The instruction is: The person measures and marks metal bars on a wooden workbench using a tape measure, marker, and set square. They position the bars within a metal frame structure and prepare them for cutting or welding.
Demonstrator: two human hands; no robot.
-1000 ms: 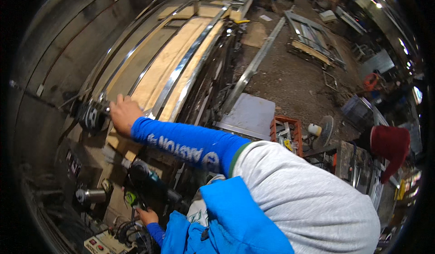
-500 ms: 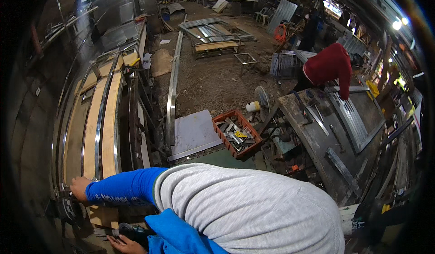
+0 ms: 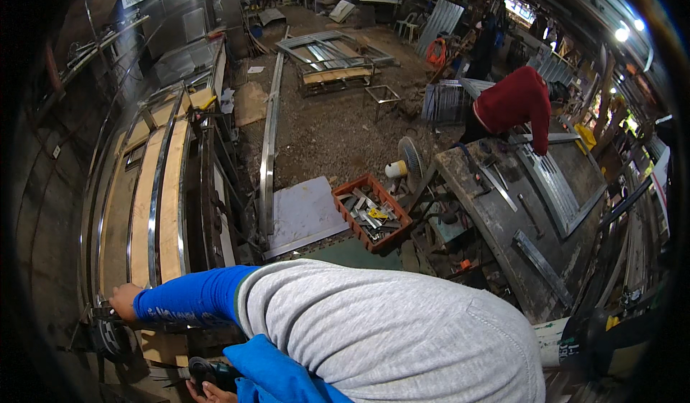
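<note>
My right arm, in a blue sleeve, reaches across to the left. My right hand is closed at the near end of a long metal frame, its fingertips bent over a small part I cannot make out. Just below it is a black rounded object with a pale curved edge. Lower down, my left hand is cut off by the picture's bottom edge. Its fingers curl under what looks like a dark green angle grinder with a round head. Blue cloth hides part of that arm.
A red crate of metal offcuts stands ahead, beside a fan and a pale flat sheet. To the right, a person in a red top leans over a workbench. A long metal bar lies on the ground.
The grinder and my left hand have shifted slightly, and more of the round head shows. My right hand stays at the frame's end. The whole view has moved a little.
</note>
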